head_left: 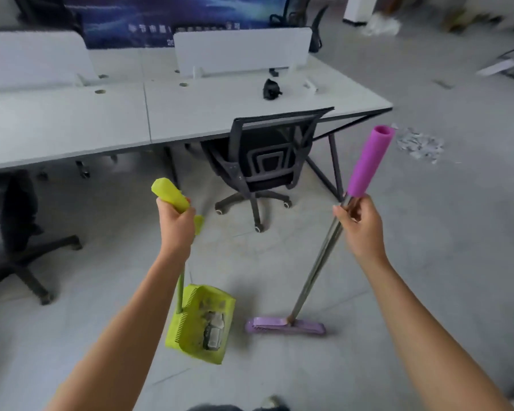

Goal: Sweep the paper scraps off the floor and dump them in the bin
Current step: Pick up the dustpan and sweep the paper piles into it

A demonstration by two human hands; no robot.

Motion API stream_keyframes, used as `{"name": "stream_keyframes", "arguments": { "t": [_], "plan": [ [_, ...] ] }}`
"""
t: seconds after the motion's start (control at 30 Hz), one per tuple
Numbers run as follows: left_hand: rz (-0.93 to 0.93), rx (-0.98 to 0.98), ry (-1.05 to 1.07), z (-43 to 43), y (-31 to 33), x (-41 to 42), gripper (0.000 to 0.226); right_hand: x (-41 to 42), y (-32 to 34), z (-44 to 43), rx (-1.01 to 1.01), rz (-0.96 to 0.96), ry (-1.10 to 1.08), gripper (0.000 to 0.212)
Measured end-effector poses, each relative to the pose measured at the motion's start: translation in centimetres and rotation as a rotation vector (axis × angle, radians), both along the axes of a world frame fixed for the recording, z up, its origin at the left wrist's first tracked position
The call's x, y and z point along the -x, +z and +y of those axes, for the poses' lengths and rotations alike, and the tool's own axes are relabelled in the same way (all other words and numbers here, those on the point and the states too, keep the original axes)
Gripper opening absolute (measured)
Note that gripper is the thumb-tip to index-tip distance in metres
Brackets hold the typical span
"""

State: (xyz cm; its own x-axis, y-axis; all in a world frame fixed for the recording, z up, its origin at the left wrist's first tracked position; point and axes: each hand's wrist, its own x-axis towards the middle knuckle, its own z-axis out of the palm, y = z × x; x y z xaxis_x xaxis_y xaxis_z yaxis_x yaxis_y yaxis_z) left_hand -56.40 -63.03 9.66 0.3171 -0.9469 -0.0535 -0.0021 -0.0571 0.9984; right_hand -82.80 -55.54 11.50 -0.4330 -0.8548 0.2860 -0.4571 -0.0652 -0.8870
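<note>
Head view: scrap pile lies on the floor at two o'clock, nearer the right hand, whose fingers clench the broom; left hand grips the dustpan.

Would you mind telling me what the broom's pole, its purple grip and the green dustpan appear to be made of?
The pole looks like bare metal: thin, grey, with a dull sheen. The purple grip seems to be foam or rubber: matte, thick, hollow at the end. The dustpan looks like moulded plastic: uniform lime colour, comb teeth along its edge.
</note>
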Motion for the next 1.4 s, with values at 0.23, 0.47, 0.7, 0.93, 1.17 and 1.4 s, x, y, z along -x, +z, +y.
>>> {"name": "stream_keyframes", "arguments": {
  "t": [0.23,0.47,0.7,0.93,1.17,1.4],
  "plan": [
    [-0.036,0.094,-0.166,-5.5,1.2,15.6,0.021,15.0,0.9,0.9,0.027,0.01,-0.287,0.037],
    [-0.017,0.112,-0.304,-11.6,1.1,30.1,0.021,27.9,0.1,-0.2,-0.006,0.036,-0.524,0.034],
    [0.029,0.025,-0.445,-19.5,-0.1,47.4,0.029,42.8,0.3,-4.0,-0.067,0.083,-0.721,0.019],
    [0.089,-0.04,-0.581,-24.7,-0.4,63.8,0.021,55.8,1.3,-6.0,-0.056,0.055,-0.858,0.019],
    [0.124,0.027,-0.481,-28.5,-0.5,78.5,0.035,71.3,-0.3,-10.3,-0.053,0.07,-0.804,0.018],
    [0.211,0.075,-0.353,-32.8,0.5,89.9,0.035,85.6,0.6,-15.1,-0.09,0.09,-0.764,0.022]
  ]
}}
